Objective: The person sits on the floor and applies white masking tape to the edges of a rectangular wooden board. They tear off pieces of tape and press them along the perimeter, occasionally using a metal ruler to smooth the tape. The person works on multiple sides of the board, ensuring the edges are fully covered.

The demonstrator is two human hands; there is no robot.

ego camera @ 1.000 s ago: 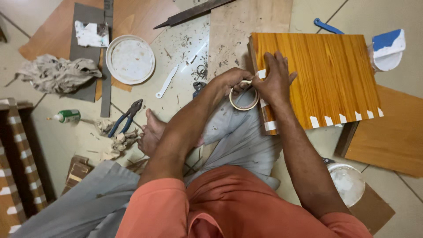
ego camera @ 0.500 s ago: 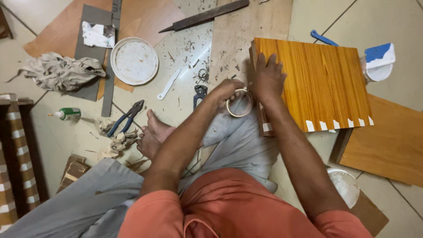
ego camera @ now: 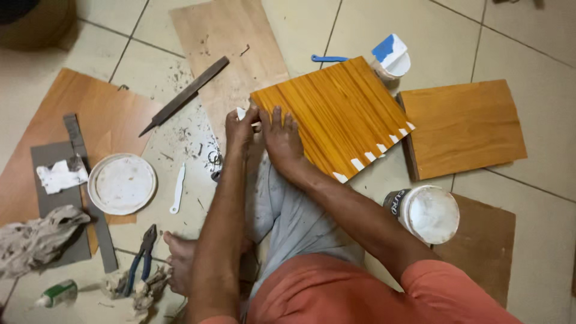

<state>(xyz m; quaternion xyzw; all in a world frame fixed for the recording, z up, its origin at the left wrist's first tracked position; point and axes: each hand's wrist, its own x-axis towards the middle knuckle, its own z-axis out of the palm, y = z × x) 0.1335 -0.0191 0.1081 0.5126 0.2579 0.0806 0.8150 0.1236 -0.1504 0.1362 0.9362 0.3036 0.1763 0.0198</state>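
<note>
One glossy orange-grained wooden panel (ego camera: 333, 114), edged with white tape tabs, lies on the tiled floor (ego camera: 528, 36) over the person's knee. The right hand (ego camera: 281, 137) presses flat on its near corner; the left hand (ego camera: 240, 127) pinches a white strip at that edge. Half a second ago both hands held a tape ring, now unseen. One plain board (ego camera: 465, 129), one file (ego camera: 186, 95) and two white tubs lie around.

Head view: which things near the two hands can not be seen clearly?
- Pale strip between the left hand and right hand: fingers cover it.
- Wooden panel near edge: hidden under the right hand.
- Small metal bits on the floor: too small.
</note>
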